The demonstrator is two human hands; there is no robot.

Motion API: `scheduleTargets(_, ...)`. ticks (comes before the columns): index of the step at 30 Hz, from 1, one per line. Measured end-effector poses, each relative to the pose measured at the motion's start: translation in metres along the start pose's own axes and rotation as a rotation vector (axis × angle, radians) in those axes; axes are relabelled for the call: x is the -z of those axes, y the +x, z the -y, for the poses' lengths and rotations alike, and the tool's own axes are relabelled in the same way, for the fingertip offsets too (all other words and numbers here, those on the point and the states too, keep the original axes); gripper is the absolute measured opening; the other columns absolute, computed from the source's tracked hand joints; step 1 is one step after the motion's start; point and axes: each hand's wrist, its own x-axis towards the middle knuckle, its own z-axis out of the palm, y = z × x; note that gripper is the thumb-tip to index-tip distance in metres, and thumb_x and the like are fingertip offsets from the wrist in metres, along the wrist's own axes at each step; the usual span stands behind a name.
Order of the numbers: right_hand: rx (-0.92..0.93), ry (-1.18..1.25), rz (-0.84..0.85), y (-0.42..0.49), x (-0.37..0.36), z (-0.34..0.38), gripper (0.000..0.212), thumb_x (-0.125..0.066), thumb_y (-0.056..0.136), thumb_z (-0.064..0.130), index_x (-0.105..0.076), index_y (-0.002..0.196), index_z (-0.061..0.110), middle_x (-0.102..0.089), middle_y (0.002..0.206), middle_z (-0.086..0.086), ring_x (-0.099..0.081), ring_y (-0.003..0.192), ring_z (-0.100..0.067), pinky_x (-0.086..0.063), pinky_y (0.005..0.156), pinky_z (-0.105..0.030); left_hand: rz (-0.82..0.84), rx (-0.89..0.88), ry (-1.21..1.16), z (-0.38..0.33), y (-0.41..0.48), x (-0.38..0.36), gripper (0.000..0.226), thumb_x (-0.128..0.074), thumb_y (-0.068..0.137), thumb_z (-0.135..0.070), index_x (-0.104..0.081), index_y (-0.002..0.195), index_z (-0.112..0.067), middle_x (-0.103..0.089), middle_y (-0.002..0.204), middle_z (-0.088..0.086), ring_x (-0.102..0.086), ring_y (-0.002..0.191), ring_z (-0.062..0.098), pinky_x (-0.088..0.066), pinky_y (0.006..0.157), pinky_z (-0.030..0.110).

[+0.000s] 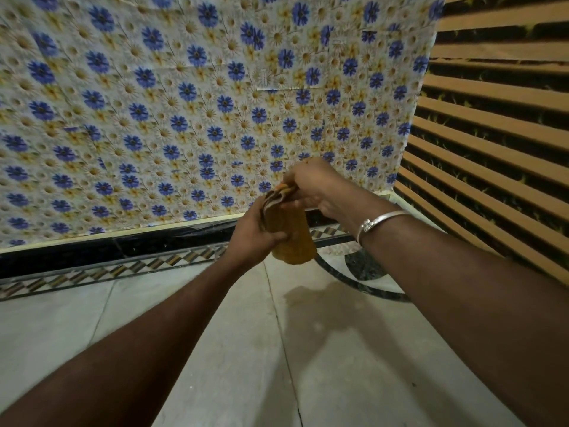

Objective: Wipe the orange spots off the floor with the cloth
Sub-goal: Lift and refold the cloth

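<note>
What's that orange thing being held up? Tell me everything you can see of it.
It is the cloth, a soft mustard-orange fabric bunched into a thick roll, with dark brown and white stripes at its upper end. It is held in the air, off the floor, roughly upright, its rounded lower end hanging free. The left hand grips its side; the right hand pinches its top.

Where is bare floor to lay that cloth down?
Bare pale tiles lie between the forearms and left of them, up to the patterned border strip. Crowded by the corner: left hand and right hand grip the cloth near the dark inlay.
</note>
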Motion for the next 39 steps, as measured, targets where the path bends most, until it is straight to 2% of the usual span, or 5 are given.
scheduleTargets(12, -0.007, -0.190, -0.073, 0.012, 0.027, -0.009, 0.072, -0.059, 0.101, 0.044, -0.021, 0.153, 0.014, -0.068, 0.102, -0.017, -0.074, 0.084, -0.030, -0.064, 0.067, -0.037, 0.243, 0.454, -0.580, -0.012, 0.000, 0.016, 0.037, -0.066, 0.098, -0.021, -0.060, 0.134, -0.013, -0.072, 0.120, 0.016, -0.071, 0.108, 0.033, -0.058, 0.085, 0.043)
scheduleTargets(17, -0.439, -0.180, 0.479, 0.017, 0.051, -0.080, 0.104, -0.046, 0.081, 0.087, -0.045, 0.148, 0.008, -0.062, 0.138, -0.021, -0.059, 0.128, -0.040, -0.048, 0.106, -0.053, 0.258, 0.504, -0.785, -0.008, -0.004, 0.025, 0.042, -0.060, 0.099, -0.027, -0.059, 0.139, -0.014, -0.069, 0.116, 0.016, -0.068, 0.105, 0.032, -0.056, 0.089, 0.049)
scheduleTargets(26, -0.171, 0.213, 0.500, 0.028, 0.053, -0.100, 0.066, -0.075, 0.083, 0.027, -0.054, 0.144, 0.013, -0.050, 0.152, -0.019, -0.047, 0.141, -0.039, -0.033, 0.119, -0.057, 0.448, 0.410, -0.720, -0.018, -0.009, 0.032, 0.050, -0.064, 0.089, -0.005, -0.058, 0.138, -0.013, -0.074, 0.125, 0.014, -0.072, 0.113, 0.033, -0.062, 0.090, 0.048)
scheduleTargets(32, 0.019, 0.221, 0.415, 0.031, 0.057, -0.086, 0.052, -0.064, 0.091, -0.002, -0.056, 0.138, 0.018, -0.064, 0.133, -0.010, -0.062, 0.119, -0.030, -0.058, 0.092, -0.049, 0.388, 0.287, -0.551, -0.024, 0.007, 0.044, 0.051, -0.066, 0.090, 0.006, -0.059, 0.137, -0.015, -0.071, 0.129, 0.014, -0.072, 0.113, 0.028, -0.063, 0.088, 0.045)
scheduleTargets(39, 0.210, 0.298, 0.160, 0.038, 0.050, -0.071, 0.028, -0.052, 0.101, 0.004, -0.071, 0.101, 0.025, -0.073, 0.111, -0.012, -0.066, 0.103, -0.029, -0.058, 0.078, -0.046, 0.170, -0.090, -0.394, -0.046, 0.023, 0.043, 0.020, -0.063, 0.095, -0.002, -0.080, 0.087, -0.009, -0.078, 0.093, 0.013, -0.075, 0.090, 0.028, -0.062, 0.079, 0.041)
